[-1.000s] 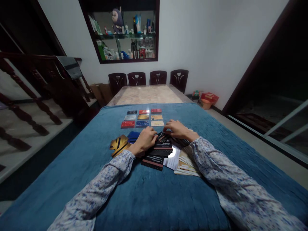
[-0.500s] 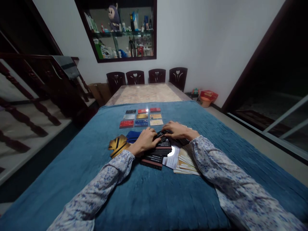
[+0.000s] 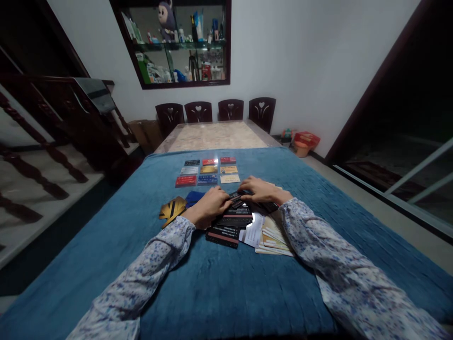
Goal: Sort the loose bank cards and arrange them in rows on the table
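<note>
A loose pile of cards point(image 3: 233, 224), mostly black backs with pale ones at the right, lies on a blue cloth point(image 3: 219, 283). My left hand point(image 3: 208, 206) rests on the pile's left part, fingers curled over the black cards. My right hand point(image 3: 260, 190) lies on the pile's far right, fingertips on a black card between both hands. Whether either hand actually grips a card is unclear. Beyond the hands, several cards point(image 3: 208, 171) lie face up in three neat rows. A gold card point(image 3: 172, 209) and a blue card point(image 3: 194, 197) sit to the left of the pile.
The cloth covers the near part of a long table; bare marble top point(image 3: 215, 137) shows beyond, with several dark chairs point(image 3: 215, 111) at the far end. A wooden stair railing point(image 3: 53, 141) runs on the left. A wall shelf point(image 3: 177, 42) holds bottles. Red bags point(image 3: 305, 141) sit on the floor at right.
My hands have stayed on the pile, with the fingers shifting slightly over the black cards. The view has tilted a little.
</note>
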Demonstrator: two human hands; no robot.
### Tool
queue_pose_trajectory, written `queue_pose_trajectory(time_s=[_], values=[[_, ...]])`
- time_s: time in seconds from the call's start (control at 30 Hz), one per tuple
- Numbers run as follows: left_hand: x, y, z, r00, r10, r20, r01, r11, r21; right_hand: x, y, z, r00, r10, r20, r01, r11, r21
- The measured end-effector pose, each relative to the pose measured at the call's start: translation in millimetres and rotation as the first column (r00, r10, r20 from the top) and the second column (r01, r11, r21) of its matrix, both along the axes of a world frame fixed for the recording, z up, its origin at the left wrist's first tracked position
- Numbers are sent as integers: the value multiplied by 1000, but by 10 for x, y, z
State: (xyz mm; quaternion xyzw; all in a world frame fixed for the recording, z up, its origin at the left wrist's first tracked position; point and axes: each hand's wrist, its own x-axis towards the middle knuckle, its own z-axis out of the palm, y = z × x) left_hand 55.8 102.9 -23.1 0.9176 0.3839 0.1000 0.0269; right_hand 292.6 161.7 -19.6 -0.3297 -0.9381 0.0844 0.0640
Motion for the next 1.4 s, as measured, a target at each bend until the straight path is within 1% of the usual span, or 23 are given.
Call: queue_pose_trajectory(time_s=[0.1,0.17,0.3,0.47,0.57,0.73,0.83,0.97,1.1,1.27,1.4], values=[[-38,2,32,999,-21,-26,22,1000,7,19,32,-36,997,30,-68,-32,999,-29],[-60,1,49,1000,-15,-12,15,1000,10,28,58,-66,993,37,-110,-43,998,-45],[-92,-11,71,996,33,79,-32,999,-11,31,86,-95,988,26,-149,-35,998,-60],[-108,-15,59,977,114,181,-109,993,-33,11,62,-59,985,-2,-172,-7,998,-56],[-105,-1,27,972,131,194,-130,991,-19,-7,66,-77,983,-37,-178,33,999,-26],[-102,60,-51,965,158,207,-174,983,58,-52,73,-146,977,-119,-179,130,990,49],[-113,118,-76,965,161,206,-180,981,78,-92,42,-136,974,-182,-138,194,978,81],[-151,200,-82,966,138,220,-156,986,66,-146,15,-93,965,-244,-93,254,960,119],[-202,260,-114,949,161,270,-188,979,78,-206,31,-82,956,-263,-126,278,953,122],[-240,292,-198,929,204,308,-243,966,91,-299,29,-102,928,-318,-193,342,934,107],[-233,305,-244,925,221,308,-261,961,94,-330,11,-126,915,-366,-166,387,914,118]])
